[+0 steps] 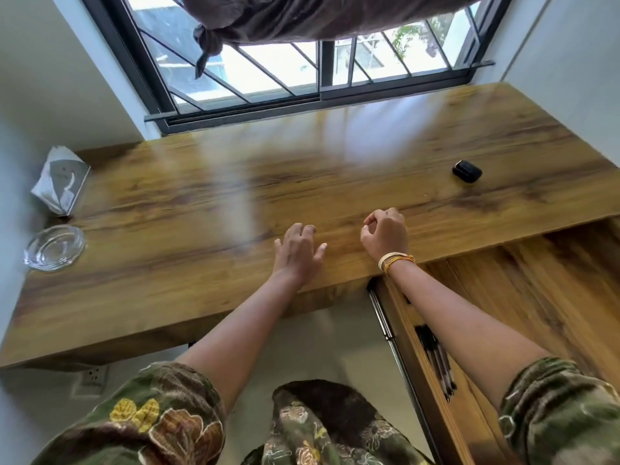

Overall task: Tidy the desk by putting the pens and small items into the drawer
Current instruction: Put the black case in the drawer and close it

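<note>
The wooden desk (pixel 201 203) runs under a window. My left hand (pixel 298 253) rests near its front edge, fingers spread, holding nothing. My right hand (pixel 385 234), with bracelets at the wrist, hovers just to the right with fingers loosely curled and nothing visible in them. A small black case (pixel 467 171) lies on the desk at the far right, well beyond my right hand. Below the desk's front edge the drawer (pixel 416 364) stands pulled out, under my right forearm. Several dark pens (pixel 439 364) lie inside it.
A glass ashtray (pixel 53 249) sits at the desk's left end, with a tissue pack (pixel 62 182) behind it against the wall. A barred window (pixel 285 72) with a tied-up curtain (pixel 302 18) is behind the desk. A wall socket (pixel 92 377) is below left.
</note>
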